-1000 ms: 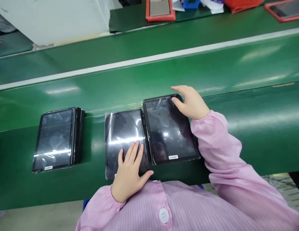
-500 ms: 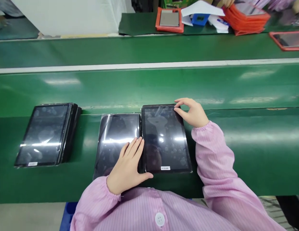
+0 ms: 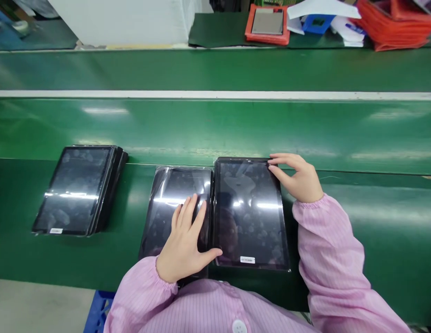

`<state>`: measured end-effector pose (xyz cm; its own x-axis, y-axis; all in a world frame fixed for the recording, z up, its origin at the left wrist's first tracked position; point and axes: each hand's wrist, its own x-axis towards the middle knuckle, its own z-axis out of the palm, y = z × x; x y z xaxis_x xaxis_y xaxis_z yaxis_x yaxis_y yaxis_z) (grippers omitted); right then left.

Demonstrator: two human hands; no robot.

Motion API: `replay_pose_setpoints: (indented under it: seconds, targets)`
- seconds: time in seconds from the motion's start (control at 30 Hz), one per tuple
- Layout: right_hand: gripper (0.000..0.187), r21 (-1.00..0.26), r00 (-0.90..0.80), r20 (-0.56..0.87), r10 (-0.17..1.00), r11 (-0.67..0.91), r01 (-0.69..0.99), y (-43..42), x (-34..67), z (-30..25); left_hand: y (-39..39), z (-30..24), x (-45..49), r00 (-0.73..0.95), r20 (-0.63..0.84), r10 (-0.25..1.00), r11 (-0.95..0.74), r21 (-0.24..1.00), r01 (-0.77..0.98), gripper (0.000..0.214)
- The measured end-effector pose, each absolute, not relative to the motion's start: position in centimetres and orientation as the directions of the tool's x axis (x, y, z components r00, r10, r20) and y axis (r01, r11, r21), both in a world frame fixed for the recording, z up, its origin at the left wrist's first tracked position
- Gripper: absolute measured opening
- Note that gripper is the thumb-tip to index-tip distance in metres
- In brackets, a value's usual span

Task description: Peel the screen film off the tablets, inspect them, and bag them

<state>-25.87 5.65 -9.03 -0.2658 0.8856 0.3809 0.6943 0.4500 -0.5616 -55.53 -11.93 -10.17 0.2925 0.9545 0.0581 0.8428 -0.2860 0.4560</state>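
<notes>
A black tablet (image 3: 250, 212) with a small white label at its lower edge lies face up before me. My right hand (image 3: 296, 175) pinches its far right corner between thumb and fingers; whether it grips the tablet's edge or a film on it is hard to see. Beside it on the left is a second tablet (image 3: 163, 208) in glossy clear wrap. My left hand (image 3: 184, 245) rests over that one, fingers spread, with the thumb reaching the near left edge of the labelled tablet. The left hand hides part of the wrapped tablet.
Farther left stands a stack of tablets (image 3: 76, 189) on the green work surface (image 3: 357, 240). Along the back shelf are an orange-framed piece (image 3: 267, 23), a blue box (image 3: 317, 23) with white paper, and a pile of orange covers (image 3: 396, 27). A blue crate (image 3: 99, 310) is below the front edge.
The view has shifted, so the scene sits a little differently in it. My left fingers have spread wider over the wrapped tablet. My right hand keeps to the same corner.
</notes>
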Motion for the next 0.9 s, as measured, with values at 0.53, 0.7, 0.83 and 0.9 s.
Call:
replay_pose_setpoints:
  seconds: [0.53,0.7,0.83,0.9]
  targets:
    - [0.019,-0.949,-0.299,0.099,0.949,0.18,0.257,6.6,-22.9,-10.3,-11.7,-10.3,-55.5,0.371,0.073,0.926,-0.374,0.326,0.868,0.096]
    - [0.025,-0.982,-0.316,0.139,0.939,0.172,0.079,7.4,-22.5,-11.7,-11.4,-9.8,-55.4,0.361,0.053,0.931,-0.361,0.283,0.889,0.091]
    - [0.021,-0.992,-0.352,0.125,0.928,0.109,-0.064,8.3,-22.6,-12.5,-11.2,-10.5,-55.7,0.395,0.066,0.916,-0.399,0.228,0.888,0.089]
    - [0.021,-0.989,-0.372,0.125,0.92,0.086,-0.12,8.2,-22.8,-12.5,-11.7,-11.1,-55.8,0.429,0.11,0.897,-0.443,0.197,0.875,0.092]
